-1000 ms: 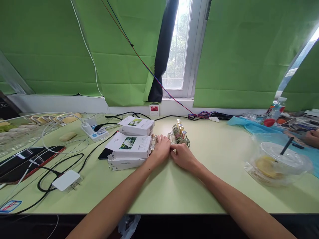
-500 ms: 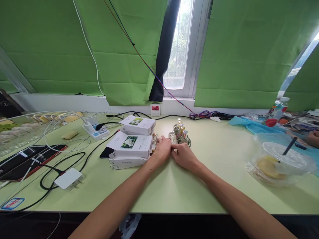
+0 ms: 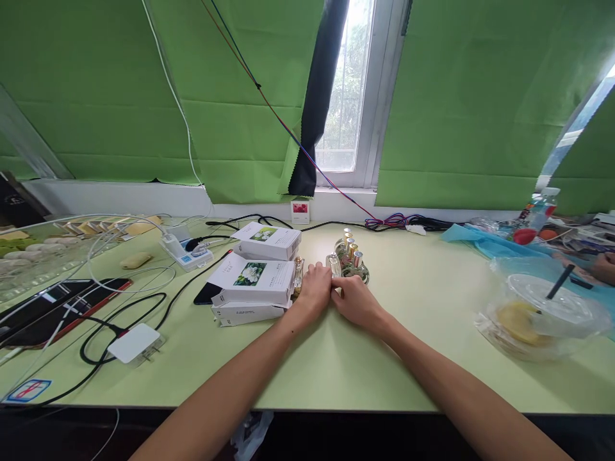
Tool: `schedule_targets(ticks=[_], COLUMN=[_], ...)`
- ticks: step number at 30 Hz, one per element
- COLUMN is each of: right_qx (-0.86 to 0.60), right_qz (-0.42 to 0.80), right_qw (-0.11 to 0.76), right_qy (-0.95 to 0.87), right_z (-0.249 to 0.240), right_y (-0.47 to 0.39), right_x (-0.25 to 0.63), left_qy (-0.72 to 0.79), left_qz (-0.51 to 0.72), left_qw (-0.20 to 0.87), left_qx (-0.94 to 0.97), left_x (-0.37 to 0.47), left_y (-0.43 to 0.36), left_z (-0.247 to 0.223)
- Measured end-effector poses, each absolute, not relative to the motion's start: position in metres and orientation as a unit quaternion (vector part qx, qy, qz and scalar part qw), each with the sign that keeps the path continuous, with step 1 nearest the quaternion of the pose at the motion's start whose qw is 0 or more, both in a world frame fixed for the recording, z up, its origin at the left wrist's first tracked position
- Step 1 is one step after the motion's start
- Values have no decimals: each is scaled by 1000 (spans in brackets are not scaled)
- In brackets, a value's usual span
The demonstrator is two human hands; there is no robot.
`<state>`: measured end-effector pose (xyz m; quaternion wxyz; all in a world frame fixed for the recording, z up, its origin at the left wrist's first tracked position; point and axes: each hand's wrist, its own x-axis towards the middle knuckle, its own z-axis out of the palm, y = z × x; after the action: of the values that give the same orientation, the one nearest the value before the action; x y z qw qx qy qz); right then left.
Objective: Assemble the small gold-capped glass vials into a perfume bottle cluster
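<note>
At the middle of the table my left hand (image 3: 316, 286) and my right hand (image 3: 354, 296) meet at a small clear glass bottle (image 3: 333, 263). Both have curled fingers around its near side; the fingertips are partly hidden. Just behind my right hand, several round glass bottles with gold and silver caps (image 3: 353, 256) stand in a row. Left of my left hand, another glass bottle with a gold top (image 3: 298, 274) is beside a white box with a flower picture (image 3: 273, 280). A second white flower box (image 3: 283, 242) lies behind that one.
Phones (image 3: 91, 307), a white charger (image 3: 135, 344) and a power strip (image 3: 187, 254) with cables lie on the left. A lidded plastic cup (image 3: 548, 307) in a bag stands right, near a blue sheet (image 3: 485, 243) and another person's hand (image 3: 603, 267).
The fingers of my left hand have curled in a little at the clear bottle. My right hand has hardly moved, and the view has shifted slightly.
</note>
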<state>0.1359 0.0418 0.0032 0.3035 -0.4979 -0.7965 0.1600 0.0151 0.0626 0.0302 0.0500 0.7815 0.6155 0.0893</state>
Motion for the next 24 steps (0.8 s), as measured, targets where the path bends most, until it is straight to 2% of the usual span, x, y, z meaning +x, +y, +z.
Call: schedule_targets(ticks=[16, 24], right_qx=[-475, -476], right_qz=[163, 172], right_qw=[340, 355], right_qy=[-795, -786], right_z=[-1, -3], right_y=[43, 43], right_x=[136, 132], left_qy=[620, 570], left_qz=[125, 299], left_qw=[19, -50], left_qx=[774, 764], left_x=[16, 12], left_y=[53, 69], left_z=[42, 34])
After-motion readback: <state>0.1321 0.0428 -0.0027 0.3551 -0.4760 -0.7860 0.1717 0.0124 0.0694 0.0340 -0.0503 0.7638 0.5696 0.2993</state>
